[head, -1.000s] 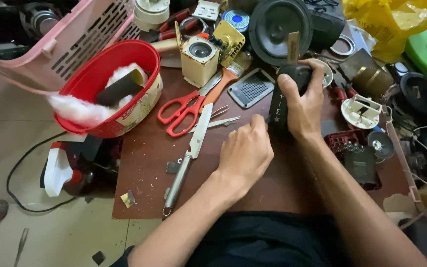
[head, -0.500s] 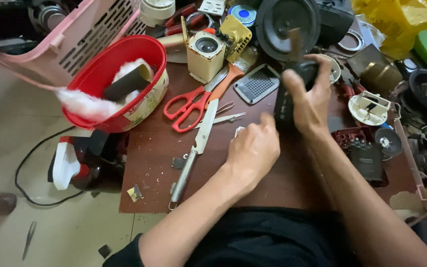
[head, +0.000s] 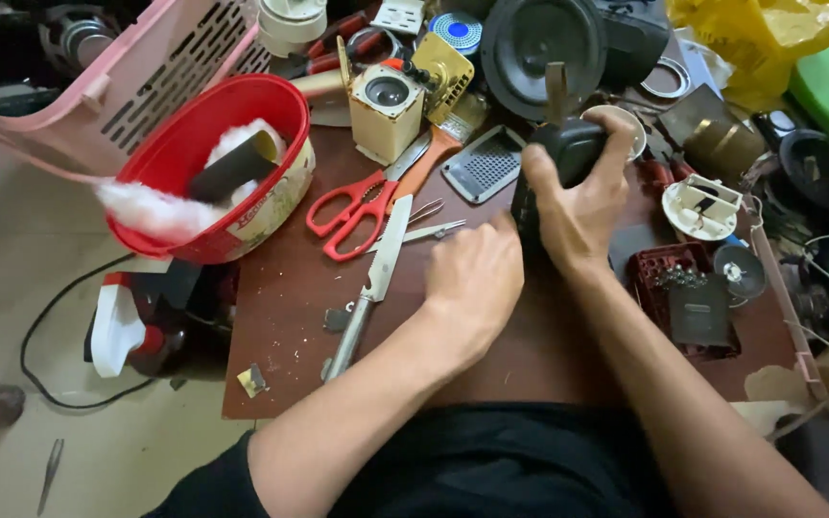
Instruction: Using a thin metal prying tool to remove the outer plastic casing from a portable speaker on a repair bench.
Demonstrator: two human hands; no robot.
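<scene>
A black device [head: 568, 158] stands upright on the brown tabletop [head: 280, 317], gripped around its top by the right hand [head: 582, 206]. The left hand [head: 472, 278] presses against its lower side, fingers curled; what they pinch is hidden. Just left lie red-handled scissors [head: 352, 216] and a knife [head: 371, 283]. Farther left, a red bowl [head: 179, 144] holds white stuffing [head: 151, 206] and a dark block [head: 232, 168].

We log board [head: 549, 355]: brown wood, matt, scuffed. Black casing [head: 568, 153] in right hand [head: 578, 206]: plastic, semi-matt. Knife [head: 371, 283]: bare metal, dull grey. Scissors [head: 357, 206]: red plastic handles, glossy; steel blades. Bowl [head: 271, 105]: red plastic, glossy; white fluffy wadding [head: 151, 206] inside. Basket [head: 146, 72]: pink plastic, matt. Grille [head: 482, 165]: grey perforated metal. Bag [head: 750, 34]: yellow plastic film, shiny, crinkled.
</scene>
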